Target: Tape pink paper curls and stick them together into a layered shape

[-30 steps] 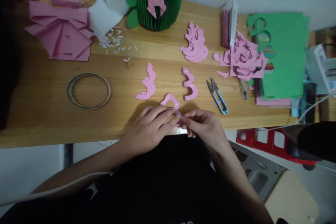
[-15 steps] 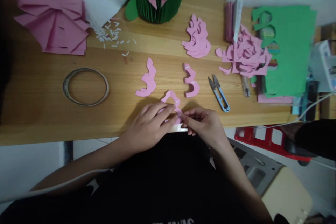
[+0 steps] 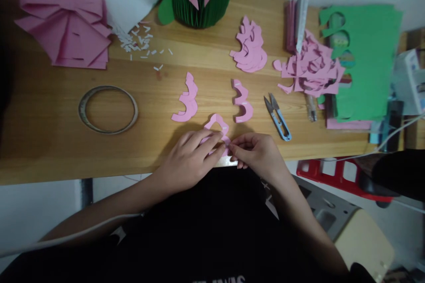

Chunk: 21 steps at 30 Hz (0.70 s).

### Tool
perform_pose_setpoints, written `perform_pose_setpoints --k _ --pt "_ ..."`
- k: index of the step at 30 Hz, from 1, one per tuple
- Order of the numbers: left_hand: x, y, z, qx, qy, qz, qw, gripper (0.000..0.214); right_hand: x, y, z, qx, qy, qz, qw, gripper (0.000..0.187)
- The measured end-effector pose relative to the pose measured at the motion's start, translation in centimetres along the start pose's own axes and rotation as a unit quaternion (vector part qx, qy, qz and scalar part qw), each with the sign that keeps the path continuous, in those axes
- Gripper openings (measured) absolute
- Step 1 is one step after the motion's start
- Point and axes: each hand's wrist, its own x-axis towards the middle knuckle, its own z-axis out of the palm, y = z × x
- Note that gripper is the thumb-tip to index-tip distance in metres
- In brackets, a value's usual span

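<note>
A scalloped pink paper cutout (image 3: pixel 216 119) lies at the table's front edge, with small pale marks on it. My left hand (image 3: pixel 191 157) rests over its lower left part, fingers spread and lying on the paper, hiding much of it. At the cutout's right edge, my right hand (image 3: pixel 257 152) has thumb and fingers pinched together; anything tiny between the fingertips is hidden. Two similar pieces lie beyond: a left wavy cutout (image 3: pixel 189 99) and a right wavy cutout (image 3: pixel 243 101) with pale strips. Blue-handled thread snips (image 3: pixel 278 117) lie to the right.
A tape ring (image 3: pixel 133 117) lies left. Behind are white paper slivers (image 3: pixel 141 42), stacked pink cutouts (image 3: pixel 250 48), a green honeycomb paper figure (image 3: pixel 202 15) and folded pink paper (image 3: pixel 73 31). Pink scraps (image 3: pixel 312 68) and green sheets (image 3: pixel 370 62) are at right.
The view has shifted slightly. Both hands stay almost in place at the cutout, with my right hand's knuckles a little higher. Nothing has visibly been picked up or let go.
</note>
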Motion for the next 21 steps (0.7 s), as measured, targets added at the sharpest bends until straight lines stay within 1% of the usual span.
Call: perform_pose_setpoints --k 8,12,17,21 --pt "0.08 0.11 0.10 0.027 -0.012 0.008 1.000 0.025 0.00 -0.28 0.12 -0.012 0.005 0.009 1.000 0.010" --pt "0.10 0.14 0.13 0.029 -0.019 0.012 0.999 0.026 -0.18 -0.17 0.13 0.001 0.006 0.022 1.000 0.010" --pt "-0.02 0.15 0.33 0.043 -0.018 0.015 0.999 0.025 -0.32 0.22 0.12 0.002 0.024 0.006 1.000 0.020" --pt "-0.01 0.19 0.45 0.044 -0.012 0.014 0.999 0.026 -0.05 0.29 0.07 0.014 0.025 -0.003 1.000 0.034"
